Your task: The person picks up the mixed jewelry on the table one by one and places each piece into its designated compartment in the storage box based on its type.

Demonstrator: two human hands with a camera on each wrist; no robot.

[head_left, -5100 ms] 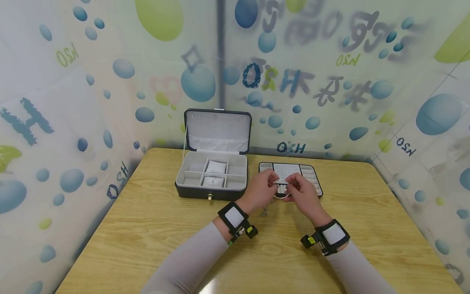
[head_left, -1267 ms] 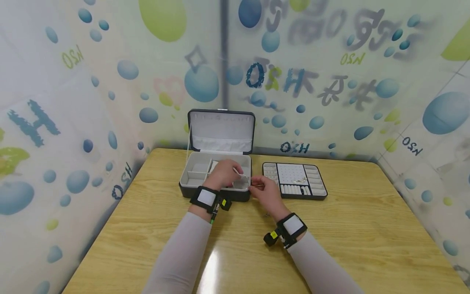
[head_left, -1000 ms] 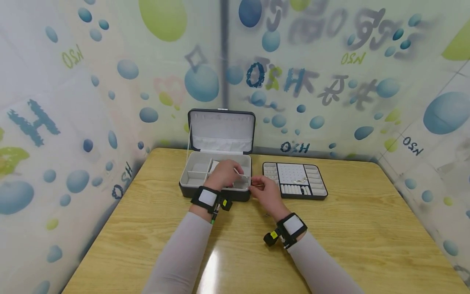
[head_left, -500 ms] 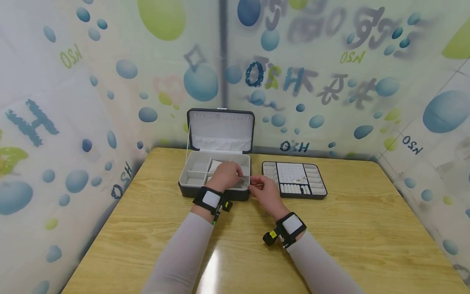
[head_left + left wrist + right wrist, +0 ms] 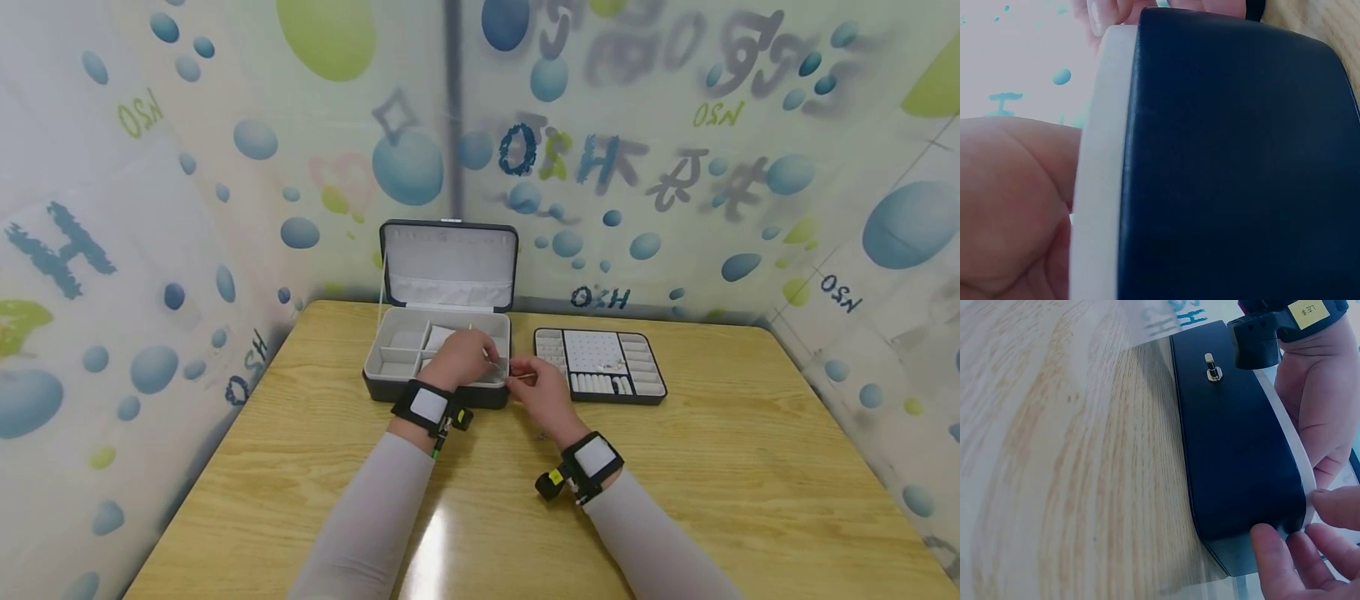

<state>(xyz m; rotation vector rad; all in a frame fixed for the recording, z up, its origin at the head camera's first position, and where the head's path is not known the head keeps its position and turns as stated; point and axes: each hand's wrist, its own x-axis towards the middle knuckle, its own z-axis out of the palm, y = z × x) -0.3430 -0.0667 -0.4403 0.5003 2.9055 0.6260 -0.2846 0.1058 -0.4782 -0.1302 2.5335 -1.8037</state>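
Observation:
My left hand point(image 5: 467, 357) reaches into the right-hand compartments of an open black jewelry box point(image 5: 378, 390). Its fingertips are mostly hidden there, with a thin pale line showing beside them, so I cannot tell what they hold. In the left wrist view its palm point(image 5: 1007, 200) is behind the box's cream inner wall point(image 5: 1102, 162). At the front right corner my right hand point(image 5: 543, 396) holds the rim. The right wrist view has its thumb point(image 5: 1269, 553) on the dark outer wall point(image 5: 1241, 456) and other fingers point(image 5: 1341, 509) over the pale edge.
A shallow jewelry tray point(image 5: 651, 350) lies to the right of the box, with small earrings point(image 5: 611, 367) and rolled ring slots. White cushions point(image 5: 437, 337) sit in the middle compartments. A small silvery thing point(image 5: 542, 436) lies on the table point(image 5: 675, 500). A patterned wall stands behind.
Five seconds ago both hands held a round bracelet over the tray; both have since moved left to the box. A pale hoop seen by the left fingers a second ago is now largely out of sight.

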